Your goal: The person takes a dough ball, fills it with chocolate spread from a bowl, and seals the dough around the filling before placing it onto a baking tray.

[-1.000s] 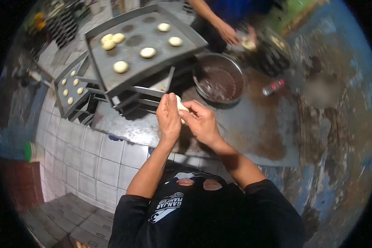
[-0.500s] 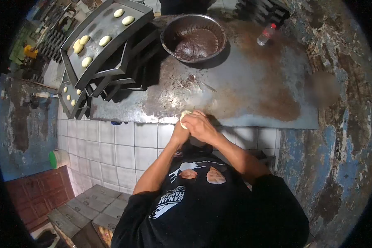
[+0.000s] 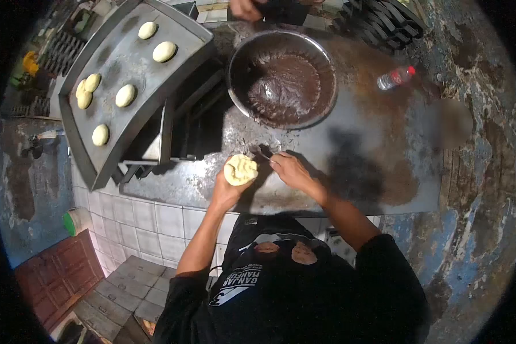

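Observation:
A flattened, dented piece of pale yellow dough (image 3: 241, 169) lies in my left hand (image 3: 228, 192), whose fingers cup it from below and the side. To its right, my right hand (image 3: 292, 172) pinches the end of a thin metal spreader (image 3: 265, 154). Dark brown paste covers the spreader's far end, close to the tabletop; its exact shape is hard to make out. Beyond both hands stands a large metal bowl (image 3: 233, 94) with dark brown, chocolate-like paste (image 3: 289, 86) inside.
At the left, a metal tray (image 3: 112, 60) with several dough balls (image 3: 164, 51) rests tilted on stacked trays. A red-capped plastic bottle (image 3: 395, 78) lies on the metal table (image 3: 372, 166) at the right. Another person's hand (image 3: 246, 8) shows behind the bowl.
My hands have separated; the dough now lies flattened in the left. My right hand has picked the spreader up from the table. The view has shifted closer to the table, and another person's hand has appeared.

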`<state>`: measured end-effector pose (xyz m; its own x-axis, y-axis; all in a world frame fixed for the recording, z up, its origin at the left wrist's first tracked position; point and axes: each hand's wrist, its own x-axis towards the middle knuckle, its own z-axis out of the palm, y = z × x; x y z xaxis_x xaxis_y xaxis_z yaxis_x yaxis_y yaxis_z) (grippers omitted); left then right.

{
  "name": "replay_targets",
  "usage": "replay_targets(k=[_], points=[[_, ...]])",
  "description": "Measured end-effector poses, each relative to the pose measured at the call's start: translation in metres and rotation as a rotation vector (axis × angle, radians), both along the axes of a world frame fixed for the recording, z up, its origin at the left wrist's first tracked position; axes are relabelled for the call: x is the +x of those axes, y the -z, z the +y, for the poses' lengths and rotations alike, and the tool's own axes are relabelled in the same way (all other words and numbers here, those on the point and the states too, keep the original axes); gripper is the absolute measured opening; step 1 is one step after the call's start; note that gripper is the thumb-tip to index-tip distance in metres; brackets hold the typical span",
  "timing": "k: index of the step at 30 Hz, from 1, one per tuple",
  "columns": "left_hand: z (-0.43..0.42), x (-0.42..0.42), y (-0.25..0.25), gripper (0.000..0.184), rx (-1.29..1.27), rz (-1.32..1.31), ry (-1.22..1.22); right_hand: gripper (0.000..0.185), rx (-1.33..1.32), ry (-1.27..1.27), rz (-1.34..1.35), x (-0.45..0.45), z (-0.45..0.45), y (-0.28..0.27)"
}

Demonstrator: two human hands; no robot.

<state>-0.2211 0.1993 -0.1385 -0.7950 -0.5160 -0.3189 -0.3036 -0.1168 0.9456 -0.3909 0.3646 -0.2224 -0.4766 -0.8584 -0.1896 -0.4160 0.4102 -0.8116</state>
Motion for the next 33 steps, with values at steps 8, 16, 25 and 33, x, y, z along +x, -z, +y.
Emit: replay_targets(k=[8,16,25,33], points=[[-0.063,-0.065,-0.017,0.056,-0.145,-0.044,-0.058,0.017,0.346,-0.149,0.687,-0.151,-0.067,-0.035],[-0.102,-0.077,0.024,0.043,-0.145,-0.117,-0.090,0.022,0.534,-0.464,0.119,-0.194,-0.095,0.027],[-0.088,-0.105,0.027,0.047,-0.323,-0.065,-0.218,0.032,0.140,-0.048,-0.686,-0.144,-0.089,-0.067],[-0.041,-0.113,0.022,0.041,-0.640,-0.250,-0.097,0.034,-0.144,0.041,0.572,0.004,-0.037,-0.091]])
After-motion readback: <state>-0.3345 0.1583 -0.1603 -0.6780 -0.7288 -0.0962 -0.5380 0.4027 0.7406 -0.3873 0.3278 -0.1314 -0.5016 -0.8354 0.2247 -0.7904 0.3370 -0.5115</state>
